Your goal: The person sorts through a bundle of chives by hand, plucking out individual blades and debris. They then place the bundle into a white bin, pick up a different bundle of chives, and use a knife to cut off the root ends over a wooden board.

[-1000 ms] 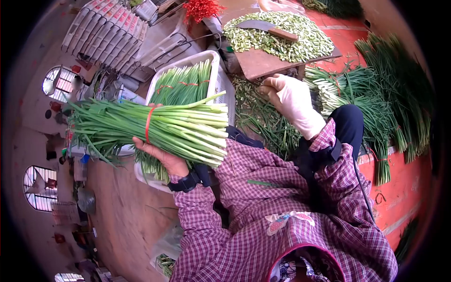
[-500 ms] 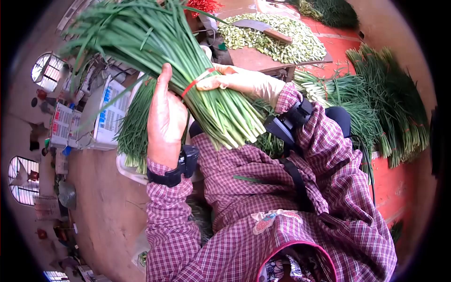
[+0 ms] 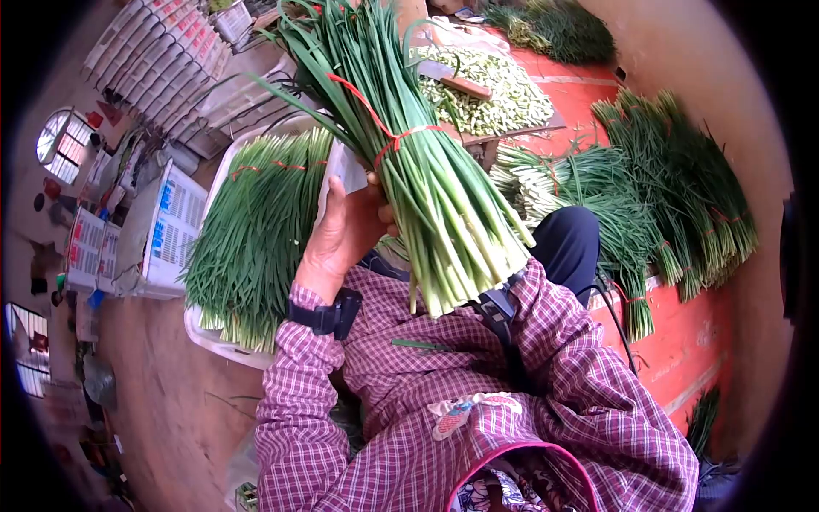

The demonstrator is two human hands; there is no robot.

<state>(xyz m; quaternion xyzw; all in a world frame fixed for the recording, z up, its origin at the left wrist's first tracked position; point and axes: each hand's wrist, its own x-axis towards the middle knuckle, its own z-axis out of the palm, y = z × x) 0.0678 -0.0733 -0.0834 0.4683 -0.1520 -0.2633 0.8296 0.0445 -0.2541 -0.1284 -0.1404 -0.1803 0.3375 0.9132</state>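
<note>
A large bunch of green chives (image 3: 426, 179) is held up before me, leafy tops away and pale cut ends toward my lap. A red tie (image 3: 397, 136) crosses its middle, with a loop of it running up over the leaves. My left hand (image 3: 345, 222) grips the bunch from the left side, its fingers partly behind the stems. The bunch hides my right hand; only its sleeve and a black strap show at the lower right of the stems.
A white crate (image 3: 222, 346) of tied chives stands at the left. A knife (image 3: 456, 78) lies on chopped pieces (image 3: 512, 107) on a board. More chive bundles (image 3: 674, 196) lie on the red surface (image 3: 699, 333) at the right. Stacked white crates (image 3: 158, 64) stand at the upper left.
The bunch has turned more upright and moved right. My right hand has gone from the tie to out of sight behind the bunch. The view has shifted, showing more of the crate.
</note>
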